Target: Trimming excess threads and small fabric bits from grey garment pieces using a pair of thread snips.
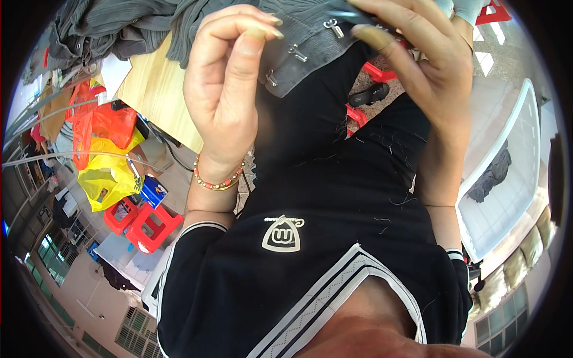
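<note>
My left hand (222,89) is raised at the left of a grey garment (316,58). Its thumb and fingertips are drawn together in a pinch, and anything between them is too small to make out. Along the garment's dark edge band sit several silver metal fasteners (296,53) with small rings and bars. On the other side, my right hand (427,65) is curled, thumb toward fingers, around a slim bluish metal tool (345,14). Motion blurs that tool, so its exact kind does not show. Its tip lies over the garment, close to the upper fastener.
More grey ribbed cloth (119,27) is heaped on a pale wooden table (156,83). Red and yellow plastic bags (110,179) hang at the left above red stools (152,227). A white bin (507,185) with dark cloth inside stands at the right.
</note>
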